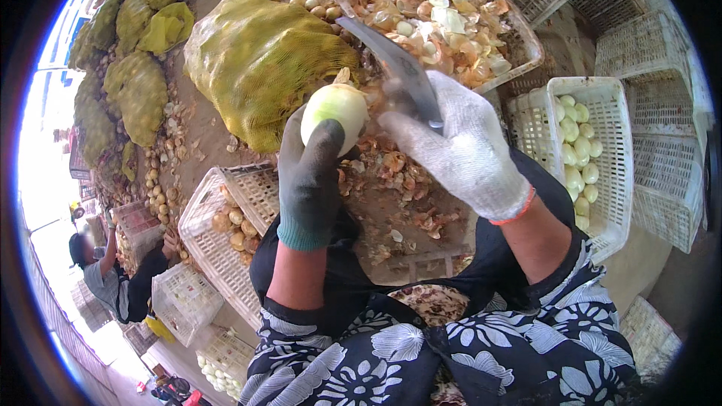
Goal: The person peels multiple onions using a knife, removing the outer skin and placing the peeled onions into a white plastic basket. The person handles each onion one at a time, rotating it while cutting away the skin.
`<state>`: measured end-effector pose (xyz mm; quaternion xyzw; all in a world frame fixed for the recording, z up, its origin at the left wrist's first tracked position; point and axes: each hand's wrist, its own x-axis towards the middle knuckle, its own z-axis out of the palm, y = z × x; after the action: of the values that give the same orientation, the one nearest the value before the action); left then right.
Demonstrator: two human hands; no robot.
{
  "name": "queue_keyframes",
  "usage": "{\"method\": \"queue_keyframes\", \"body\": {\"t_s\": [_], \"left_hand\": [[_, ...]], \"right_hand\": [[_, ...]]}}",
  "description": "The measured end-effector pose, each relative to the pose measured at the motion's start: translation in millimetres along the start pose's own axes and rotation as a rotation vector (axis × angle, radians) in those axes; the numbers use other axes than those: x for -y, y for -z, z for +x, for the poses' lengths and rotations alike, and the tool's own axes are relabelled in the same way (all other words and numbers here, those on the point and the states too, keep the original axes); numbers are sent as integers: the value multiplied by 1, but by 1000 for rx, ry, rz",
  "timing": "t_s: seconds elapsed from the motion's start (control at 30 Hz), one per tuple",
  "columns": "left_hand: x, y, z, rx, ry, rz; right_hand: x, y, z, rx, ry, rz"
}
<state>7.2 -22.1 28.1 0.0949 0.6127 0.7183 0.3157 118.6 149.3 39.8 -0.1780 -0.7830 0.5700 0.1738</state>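
My left hand, in a dark-coated glove with a green cuff, holds a mostly peeled onion upright; dry skin remains at its top and right side. My right hand, in a white knit glove with an orange edge, grips a knife by its handle, which the glove mostly hides. The knife's broad metal blade points up and left, apart from the onion and to its right. Blurred bits show between the blade and the onion. Loose onion skins lie on the ground below both hands.
A crate of onion skins lies ahead, beside a full yellow mesh sack. Peeled onions lie in a white crate at right, unpeeled ones in a crate at left. Another person works at far left. Empty crates are stacked at right.
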Motion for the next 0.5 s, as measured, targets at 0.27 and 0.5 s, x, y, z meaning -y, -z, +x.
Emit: {"method": "queue_keyframes", "body": {"t_s": [0.27, 0.5], "left_hand": [[8, -2, -1, 142, -52, 49], [4, 1, -2, 201, -28, 11]], "right_hand": [[-4, -1, 5, -120, 282, -30], [4, 7, 5, -54, 95, 137]]}}
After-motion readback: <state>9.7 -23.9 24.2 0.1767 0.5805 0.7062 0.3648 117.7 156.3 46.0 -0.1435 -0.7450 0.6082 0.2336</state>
